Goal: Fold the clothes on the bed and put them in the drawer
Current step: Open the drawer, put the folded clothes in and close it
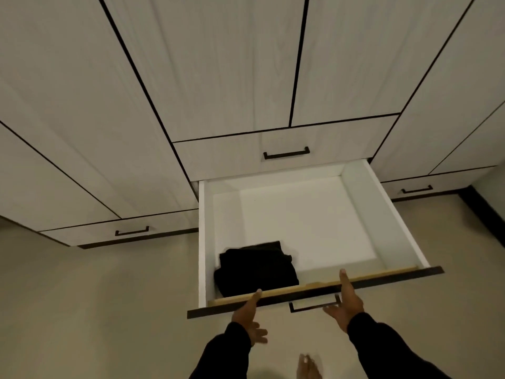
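pale wardrobe doors (pixel 207 64), beige floor (pixel 95 310)

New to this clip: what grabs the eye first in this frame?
The open drawer, pulled far out of the pale wardrobe at centre, white inside. A folded black garment lies in its front left corner; the rest of the drawer floor is bare. Below, the left hand and right hand reach up with straight fingers to the drawer's front edge, either side of its dark handle.

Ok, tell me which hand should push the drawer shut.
Probably the right hand: it rests open on the drawer's front edge just above the handle, near the middle. The left hand touches the front further off-centre.
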The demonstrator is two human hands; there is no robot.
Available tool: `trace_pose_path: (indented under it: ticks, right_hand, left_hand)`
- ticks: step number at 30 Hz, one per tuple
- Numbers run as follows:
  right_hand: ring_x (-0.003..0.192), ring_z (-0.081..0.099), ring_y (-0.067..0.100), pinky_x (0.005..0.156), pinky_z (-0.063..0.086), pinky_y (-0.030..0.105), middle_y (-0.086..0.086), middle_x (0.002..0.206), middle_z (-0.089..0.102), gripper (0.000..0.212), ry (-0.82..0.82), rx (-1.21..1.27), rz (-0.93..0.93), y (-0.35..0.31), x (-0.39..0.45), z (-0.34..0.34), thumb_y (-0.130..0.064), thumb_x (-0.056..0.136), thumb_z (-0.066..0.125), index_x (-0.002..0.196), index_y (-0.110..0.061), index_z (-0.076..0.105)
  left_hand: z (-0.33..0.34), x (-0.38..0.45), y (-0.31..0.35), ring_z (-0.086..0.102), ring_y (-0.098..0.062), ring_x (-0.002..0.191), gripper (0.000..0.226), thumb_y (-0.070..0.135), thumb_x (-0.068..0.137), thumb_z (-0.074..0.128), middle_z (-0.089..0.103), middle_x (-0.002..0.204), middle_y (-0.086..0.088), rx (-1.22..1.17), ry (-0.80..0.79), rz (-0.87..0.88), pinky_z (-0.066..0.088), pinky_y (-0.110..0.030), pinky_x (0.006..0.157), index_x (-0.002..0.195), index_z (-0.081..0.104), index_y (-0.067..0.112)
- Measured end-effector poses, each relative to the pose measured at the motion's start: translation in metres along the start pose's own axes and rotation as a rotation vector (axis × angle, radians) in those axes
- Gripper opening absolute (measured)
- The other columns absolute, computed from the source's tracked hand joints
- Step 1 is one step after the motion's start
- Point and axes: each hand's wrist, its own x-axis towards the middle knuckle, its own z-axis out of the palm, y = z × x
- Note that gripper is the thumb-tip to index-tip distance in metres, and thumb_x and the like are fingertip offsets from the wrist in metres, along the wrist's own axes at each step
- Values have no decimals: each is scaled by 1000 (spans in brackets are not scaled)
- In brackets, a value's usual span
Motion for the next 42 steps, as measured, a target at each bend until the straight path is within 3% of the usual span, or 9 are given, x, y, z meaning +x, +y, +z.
trace_pose_path:
  ticks: [6,11,15,18,22,25,34,37,42]
  right_hand:
    - [149,16,47,110,31,70,4,168,4,125,-103,182,-28,-20,20,27,-82,67,68,160,-34,-2]
    - [134,43,47,100,44,64,14,159,30,109,-137,149,16,-36,43,37,-69,76,73,159,-36,11]
    - [138,39,44,111,37,61,10,158,32,96,-200,148,2,-69,50,75,-65,82,69,158,-37,18]
    - [137,41,43,111,39,57,13,159,30,98,-235,126,-13,-95,65,99,-66,82,68,159,-34,16]
    - [103,58,32,85,54,44,12,151,41,71,-279,42,-76,-119,83,131,-47,94,66,154,-32,30]
    - [109,59,37,96,51,47,15,141,47,78,-281,32,-56,-139,94,159,-58,84,72,147,-27,38]
    - [121,54,42,106,45,50,24,147,36,37,-310,-88,-121,-195,126,228,-34,97,63,130,-20,52]
    - [126,54,38,108,43,50,24,150,37,32,-336,-154,-164,-208,142,243,-26,101,56,130,-14,52]
    - [130,50,32,104,46,50,17,143,51,35,-328,-248,-221,-230,166,266,-11,101,54,135,-4,50]
  left_hand:
    - [22,19,17,40,-44,138,101,41,73,86,42,149,-18,-441,-8,260,36,-58,113,154,31,18]
    - [40,24,34,59,-21,109,69,19,93,72,48,141,-8,-441,-30,323,56,-25,92,151,34,13]
    - [54,32,78,52,-41,126,106,46,60,88,50,140,-20,-427,-24,401,39,-57,112,150,37,18]
    - [65,38,108,60,-30,114,83,30,66,87,54,136,-17,-262,-31,493,54,-41,98,137,52,9]
    - [71,51,144,64,-29,108,47,9,79,77,60,127,-22,-136,-26,535,58,-31,87,123,61,1]
    - [76,63,174,65,-28,102,37,-2,91,67,57,123,-25,-29,8,557,54,-14,66,126,60,8]
    - [89,95,261,56,-42,118,48,-5,99,52,57,120,-27,-105,-47,564,48,-65,95,144,37,5]
    - [89,99,288,52,-39,126,73,-7,97,55,44,147,-26,-58,-16,563,48,-64,97,158,18,12]
    - [99,111,325,48,-37,135,70,4,106,41,32,160,-13,-8,-69,589,50,-58,98,160,5,29]
